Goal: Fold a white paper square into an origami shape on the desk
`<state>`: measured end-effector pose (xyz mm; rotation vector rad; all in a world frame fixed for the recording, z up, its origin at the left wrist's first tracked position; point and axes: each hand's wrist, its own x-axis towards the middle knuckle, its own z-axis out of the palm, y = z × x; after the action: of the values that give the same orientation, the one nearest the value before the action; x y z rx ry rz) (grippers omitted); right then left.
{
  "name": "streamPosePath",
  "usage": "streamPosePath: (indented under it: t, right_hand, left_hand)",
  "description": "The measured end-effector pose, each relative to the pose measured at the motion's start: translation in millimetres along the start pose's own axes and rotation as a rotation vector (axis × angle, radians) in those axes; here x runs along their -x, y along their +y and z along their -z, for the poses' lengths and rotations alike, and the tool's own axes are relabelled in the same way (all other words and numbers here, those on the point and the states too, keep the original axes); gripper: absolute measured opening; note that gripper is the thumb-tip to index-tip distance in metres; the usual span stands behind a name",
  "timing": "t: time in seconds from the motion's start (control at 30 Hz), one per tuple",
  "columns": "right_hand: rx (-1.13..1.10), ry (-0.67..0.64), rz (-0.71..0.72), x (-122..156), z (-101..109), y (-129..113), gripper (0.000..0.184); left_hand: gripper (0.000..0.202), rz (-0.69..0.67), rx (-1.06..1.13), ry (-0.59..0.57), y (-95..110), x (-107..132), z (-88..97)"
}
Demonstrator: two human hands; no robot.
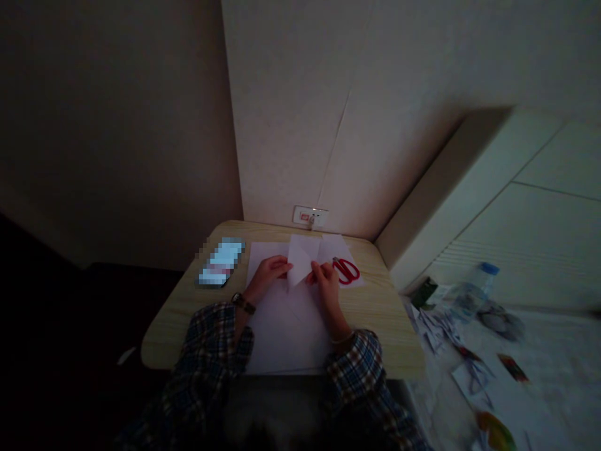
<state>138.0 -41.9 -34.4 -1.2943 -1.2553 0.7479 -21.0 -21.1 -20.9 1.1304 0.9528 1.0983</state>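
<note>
A folded piece of white paper is held up over the table between my two hands. My left hand pinches its left edge with thumb and fingers. On the opposite side, my right hand grips the lower right edge, its fingers curled. Beneath both hands lies a large white sheet on the wooden table. Red-handled scissors rest just right of my right hand, on another white paper. The scissors' blades are partly hidden.
A lit phone lies at the table's left. A wall socket with a plug sits behind the table. At the right, a bed surface bears a clear bottle with a blue cap, paper scraps and packets.
</note>
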Motion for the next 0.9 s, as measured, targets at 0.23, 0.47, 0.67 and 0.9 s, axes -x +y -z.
streamPosePath:
  t: [0.23,0.47,0.67,0.9]
  right_hand:
    - [-0.093,-0.008,-0.032,-2.7,-1.7,2.2,0.038]
    - [-0.1,0.037,-0.013,-2.8,0.7,2.0,0.038]
    - [-0.106,0.045,-0.005,-2.4,2.0,2.3,0.04]
    - [-0.075,0.062,0.007,-3.0,0.9,5.1,0.04]
  left_hand:
    - [0.033,-0.022,-0.086,0.025,1.7,1.4,1.3]
    - [0.039,0.106,-0.068,-0.201,-2.4,0.6,2.1]
    - [0.033,0.086,-0.147,-0.311,-6.1,-1.3,9.6]
    - [0.024,0.078,-0.215,-0.281,0.0,2.0,11.2]
